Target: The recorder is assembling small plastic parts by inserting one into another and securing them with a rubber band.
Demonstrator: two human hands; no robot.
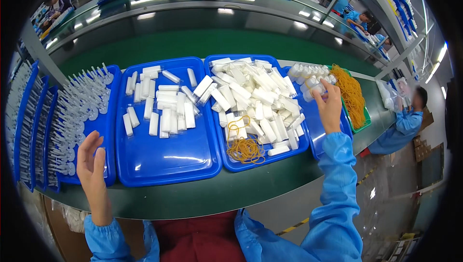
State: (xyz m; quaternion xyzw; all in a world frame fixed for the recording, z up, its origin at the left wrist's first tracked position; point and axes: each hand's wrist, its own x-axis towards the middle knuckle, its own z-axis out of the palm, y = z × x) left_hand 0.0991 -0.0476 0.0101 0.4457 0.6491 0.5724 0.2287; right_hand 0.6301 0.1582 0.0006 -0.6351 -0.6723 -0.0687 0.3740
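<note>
The worker's left hand [92, 168] hovers, thumb and fingers apart, beside clear stemmed plastic parts [70, 122] in a blue tray [110, 129], while farther off the right hand [331, 110] meets clear plastic pieces [307, 76], whether gripping any I can't tell, in another tray [313, 117].

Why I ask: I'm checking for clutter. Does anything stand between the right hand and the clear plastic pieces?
Nothing visible: the right hand is close beside the clear plastic pieces; any grip is unclear.
</note>
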